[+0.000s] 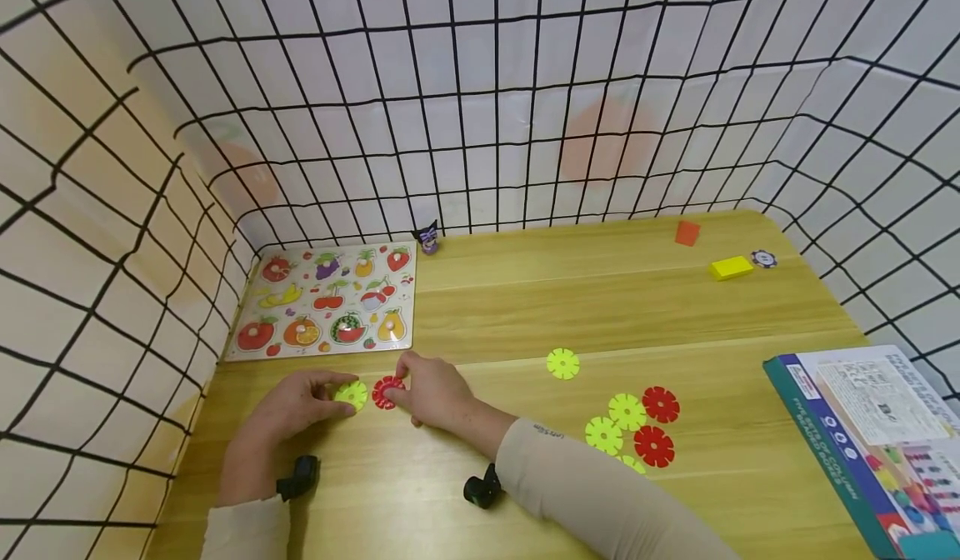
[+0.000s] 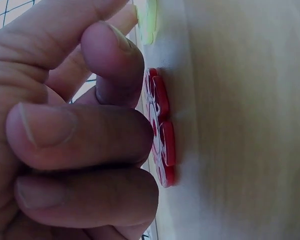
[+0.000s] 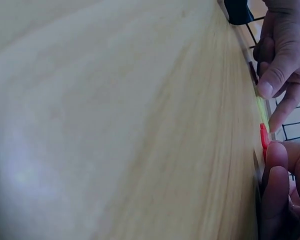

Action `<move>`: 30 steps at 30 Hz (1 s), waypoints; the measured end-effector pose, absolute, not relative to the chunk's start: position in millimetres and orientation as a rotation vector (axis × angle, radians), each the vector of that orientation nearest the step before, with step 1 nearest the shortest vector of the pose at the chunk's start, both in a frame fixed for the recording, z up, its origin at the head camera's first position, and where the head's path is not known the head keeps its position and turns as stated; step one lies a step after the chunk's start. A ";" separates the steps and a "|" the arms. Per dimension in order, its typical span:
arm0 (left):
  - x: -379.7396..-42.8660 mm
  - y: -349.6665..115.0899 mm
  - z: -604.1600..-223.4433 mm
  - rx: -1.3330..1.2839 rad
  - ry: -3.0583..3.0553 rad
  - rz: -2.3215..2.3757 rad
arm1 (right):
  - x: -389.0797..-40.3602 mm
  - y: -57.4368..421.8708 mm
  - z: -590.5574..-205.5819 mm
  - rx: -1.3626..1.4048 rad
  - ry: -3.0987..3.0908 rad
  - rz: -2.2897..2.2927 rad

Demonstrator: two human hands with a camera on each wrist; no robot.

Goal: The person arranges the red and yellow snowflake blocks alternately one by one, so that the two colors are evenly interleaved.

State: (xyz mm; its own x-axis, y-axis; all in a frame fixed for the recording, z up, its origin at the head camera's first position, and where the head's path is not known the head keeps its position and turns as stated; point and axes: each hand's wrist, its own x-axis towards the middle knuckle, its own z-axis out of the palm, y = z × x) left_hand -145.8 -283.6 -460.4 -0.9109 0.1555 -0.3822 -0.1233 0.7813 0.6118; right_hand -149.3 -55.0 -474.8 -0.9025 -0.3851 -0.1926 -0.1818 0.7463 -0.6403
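Steadiness likely explains both pinches: left hand (image 1: 291, 407) grips a yellow disc (image 1: 352, 394), right hand (image 1: 438, 392) the red disc (image 1: 380, 390) alongside.

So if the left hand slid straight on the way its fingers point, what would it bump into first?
Probably the red disc touched by the right hand. In the head view it lies just past the yellow-green disc that the left hand pinches; whether the discs touch is unclear.

A play corner, a wood counter (image 1: 487, 293), black wire fence (image 1: 496, 20) on three sides, a fruit puzzle (image 1: 326, 295), a box (image 1: 870, 452) with toy pictures
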 end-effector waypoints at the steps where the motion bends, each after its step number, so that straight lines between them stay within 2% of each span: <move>1: -145.2 -284.1 -460.7 0.029 2.557 0.921 | -148.9 -54.8 -474.7 -0.434 2.625 -0.932; 9: -142.5 -266.2 -456.7 0.072 2.567 0.962 | -143.3 -28.5 -469.5 -0.398 2.439 -1.246; 14: -141.2 -246.2 -455.4 0.149 2.563 0.967 | -144.9 30.3 -460.0 -0.443 2.599 -1.151; 22: -139.2 -238.2 -455.6 0.092 2.577 0.924 | -157.8 138.4 -454.7 -0.365 2.782 -0.871; 30: -139.5 -239.3 -458.0 0.065 2.540 0.959 | -158.4 181.6 -464.6 -0.412 2.731 -0.886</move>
